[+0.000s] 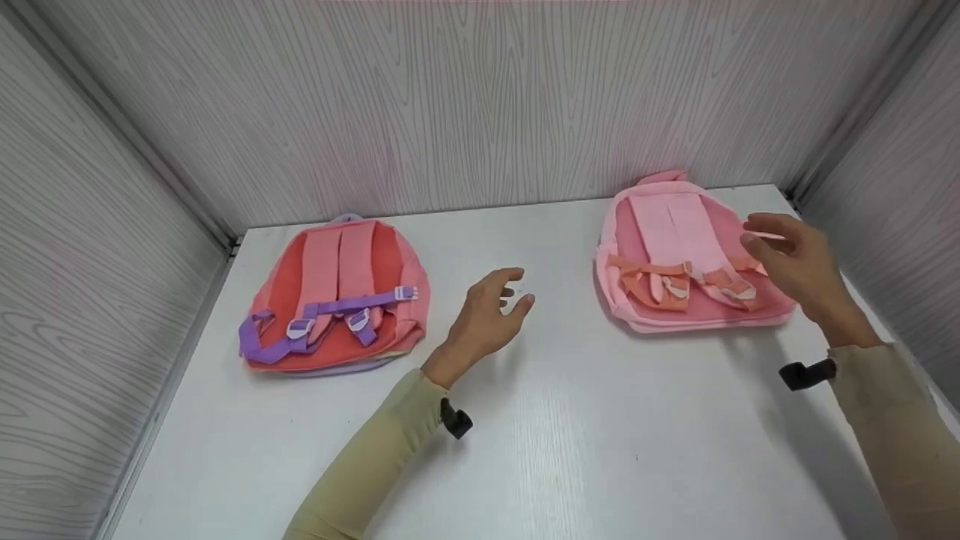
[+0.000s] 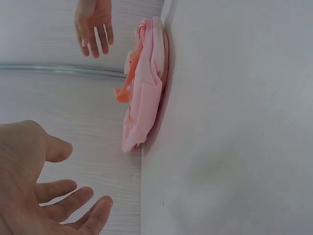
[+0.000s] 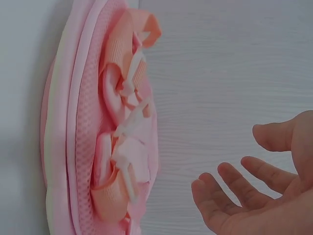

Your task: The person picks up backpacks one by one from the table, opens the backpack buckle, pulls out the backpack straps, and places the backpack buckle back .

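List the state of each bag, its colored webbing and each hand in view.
Red-and-pink backpack: lying on the table, strap side up.
Purple webbing: slack, partly looped.
Pale pink backpack: lying strap side up.
Orange webbing: slack, folded in loops.
Left hand: empty, fingers apart, above the table.
Right hand: empty, not touching the pale pink backpack.

A flat, glossy white tabletop [image 1: 570,442] carried a rounded, purple-strapped red-and-pink fabric backpack [image 1: 322,259] on the left and a rounded, orange-strapped pale-pink fabric backpack [image 1: 670,229] on the right, well apart.
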